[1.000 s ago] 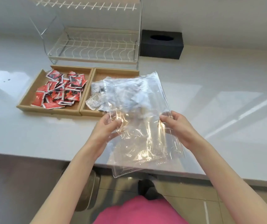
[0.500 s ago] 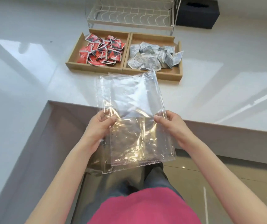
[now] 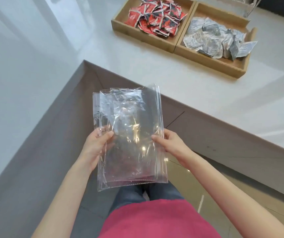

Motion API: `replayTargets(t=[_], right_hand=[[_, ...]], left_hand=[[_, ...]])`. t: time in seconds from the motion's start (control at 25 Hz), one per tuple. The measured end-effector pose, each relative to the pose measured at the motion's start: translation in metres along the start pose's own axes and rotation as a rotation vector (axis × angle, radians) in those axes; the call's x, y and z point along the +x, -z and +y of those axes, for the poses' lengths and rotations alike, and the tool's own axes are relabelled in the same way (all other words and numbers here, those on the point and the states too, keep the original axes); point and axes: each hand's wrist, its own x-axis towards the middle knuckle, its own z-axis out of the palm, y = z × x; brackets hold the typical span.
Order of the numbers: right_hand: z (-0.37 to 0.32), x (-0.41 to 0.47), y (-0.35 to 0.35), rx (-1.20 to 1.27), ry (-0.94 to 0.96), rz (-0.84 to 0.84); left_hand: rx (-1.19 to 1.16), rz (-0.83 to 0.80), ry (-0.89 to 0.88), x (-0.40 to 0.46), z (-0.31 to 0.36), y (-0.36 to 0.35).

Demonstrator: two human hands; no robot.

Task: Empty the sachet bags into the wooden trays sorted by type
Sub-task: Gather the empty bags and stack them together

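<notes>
I hold a stack of clear plastic bags (image 3: 131, 134), with no sachets inside, in front of my body, below the counter edge. My left hand (image 3: 96, 145) pinches their left side and my right hand (image 3: 170, 143) grips the right side. On the white counter, far right, stand two wooden trays side by side. The left tray (image 3: 120, 23) holds a pile of red sachets (image 3: 156, 16). The right tray (image 3: 215, 63) holds silver-grey sachets (image 3: 218, 40).
The white counter (image 3: 155, 69) forms an L with a grey front panel (image 3: 223, 145) around me. A clear rack's corner (image 3: 247, 7) shows behind the trays. Tiled floor (image 3: 206, 189) lies below my hands.
The bags have come back from over the trays toward my body and lower. My view has swung down and left, so the trays now sit at the upper right.
</notes>
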Motion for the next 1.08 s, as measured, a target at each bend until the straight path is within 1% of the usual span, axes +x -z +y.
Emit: replayTargets(t=[0.12, 0.2, 0.32, 0.44, 0.52, 0.64, 0.8, 0.92, 1.0, 1.08], right_hand=[[0.013, 0.016, -0.014, -0.057, -0.079, -0.040], [0.021, 0.028, -0.023, -0.075, -0.120, -0.068], [0.033, 0.054, -0.034, -0.107, -0.170, -0.102], [0.047, 0.091, -0.048, -0.118, -0.197, -0.098], [0.063, 0.120, -0.059, -0.126, -0.221, -0.095], [0.092, 0.164, -0.074, -0.120, -0.242, -0.089], [0.140, 0.233, -0.093, -0.085, -0.281, -0.038], [0.174, 0.285, -0.110, -0.100, -0.314, -0.058], [0.193, 0.315, -0.117, -0.128, -0.358, -0.081], [0.209, 0.340, -0.122, -0.093, -0.428, -0.118]], left_hand=[[0.000, 0.044, 0.068, 0.008, -0.023, 0.009], [0.052, 0.074, 0.112, 0.017, -0.035, 0.015], [0.087, 0.078, 0.169, 0.038, -0.052, 0.025], [0.007, 0.127, 0.244, 0.066, -0.071, 0.031], [-0.019, 0.127, 0.293, 0.091, -0.091, 0.037], [0.021, 0.108, 0.304, 0.137, -0.128, 0.045], [0.067, 0.066, 0.322, 0.201, -0.179, 0.055], [0.099, 0.105, 0.346, 0.247, -0.216, 0.063], [0.191, 0.143, 0.366, 0.274, -0.234, 0.065], [0.277, 0.163, 0.364, 0.298, -0.249, 0.066]])
